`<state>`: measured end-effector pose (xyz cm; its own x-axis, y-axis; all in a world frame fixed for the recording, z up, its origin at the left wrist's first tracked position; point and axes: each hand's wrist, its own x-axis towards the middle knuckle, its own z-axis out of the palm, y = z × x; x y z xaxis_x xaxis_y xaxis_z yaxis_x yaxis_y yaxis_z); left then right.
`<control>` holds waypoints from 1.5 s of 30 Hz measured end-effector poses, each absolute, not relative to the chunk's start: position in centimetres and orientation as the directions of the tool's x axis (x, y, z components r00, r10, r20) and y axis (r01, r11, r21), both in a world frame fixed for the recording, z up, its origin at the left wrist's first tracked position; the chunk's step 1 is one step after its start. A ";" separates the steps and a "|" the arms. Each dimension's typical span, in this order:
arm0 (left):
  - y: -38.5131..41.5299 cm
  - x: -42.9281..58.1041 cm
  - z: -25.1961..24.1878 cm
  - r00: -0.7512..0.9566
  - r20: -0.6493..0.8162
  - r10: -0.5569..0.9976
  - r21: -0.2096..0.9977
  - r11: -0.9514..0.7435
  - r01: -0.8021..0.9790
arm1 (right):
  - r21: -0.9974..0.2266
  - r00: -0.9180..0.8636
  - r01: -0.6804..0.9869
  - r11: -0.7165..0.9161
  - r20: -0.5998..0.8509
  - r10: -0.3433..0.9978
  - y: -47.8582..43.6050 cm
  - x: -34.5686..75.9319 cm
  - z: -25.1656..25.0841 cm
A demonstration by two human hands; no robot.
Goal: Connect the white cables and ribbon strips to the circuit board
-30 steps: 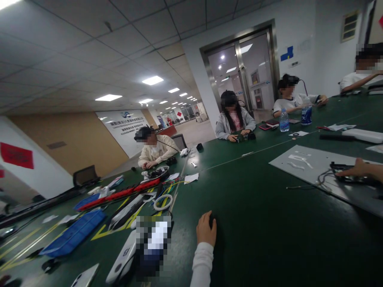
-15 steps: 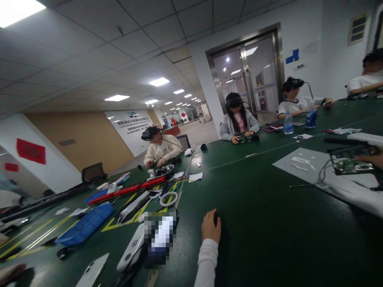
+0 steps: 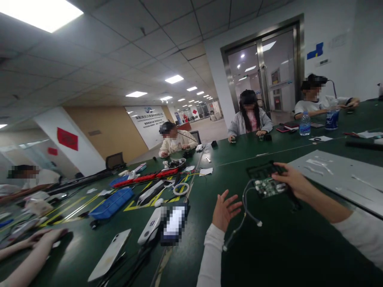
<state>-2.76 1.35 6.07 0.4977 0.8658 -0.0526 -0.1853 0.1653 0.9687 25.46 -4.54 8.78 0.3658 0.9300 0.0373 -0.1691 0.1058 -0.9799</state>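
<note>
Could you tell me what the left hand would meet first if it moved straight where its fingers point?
Most likely the wires hanging from the circuit board held by the right hand; the open left hand points at them, though depth is hard to judge.

Just the one cam, head-mounted, sitting low over the green surface (image 3: 269, 247) and tilted, so everything slopes. It faces forward across the room more than down: ceiling from 10 to 12 o'clock, glass doors (image 3: 263, 71) at 2. Close in, left hand (image 3: 224, 209) at 5 o'clock, right hand (image 3: 291, 181) at 4.
</note>
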 end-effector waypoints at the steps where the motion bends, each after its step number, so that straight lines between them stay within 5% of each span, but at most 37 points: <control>1: 1.3 -3.0 6.0 0.532 -0.121 0.838 0.956 0.244 -0.166 | -0.973 0.307 -0.218 0.070 0.000 0.952 -3.8 24.0 7.1; 5: 1.9 -4.4 4.0 0.490 -0.309 0.815 0.940 0.341 0.026 | -0.974 0.211 -0.221 -0.045 -0.093 0.973 -2.0 20.4 0.8; 9: 3.0 -4.7 1.9 0.365 -0.248 0.897 0.927 0.111 0.358 | -0.991 0.267 0.085 -0.103 -0.077 0.961 -1.4 20.1 -2.6; 14: 3.6 -4.1 1.9 0.448 0.054 0.892 0.637 -0.377 0.673 | -0.879 0.277 0.466 -0.096 0.042 0.960 -1.3 21.0 -3.1; 19: 3.7 -4.1 2.7 0.503 0.057 0.862 0.413 -0.479 0.774 | -0.634 0.206 0.768 -0.091 0.110 0.972 -1.5 21.2 -3.1; 34: -1.1 -3.5 1.4 0.624 -0.046 0.780 0.135 -0.614 0.778 | -0.560 0.024 0.825 0.077 0.171 0.985 -3.8 21.8 -2.4; 45: 0.3 -3.5 1.5 0.648 -0.029 0.761 0.056 -0.646 0.761 | -0.582 0.030 0.808 0.091 0.196 0.980 -3.8 24.0 -2.3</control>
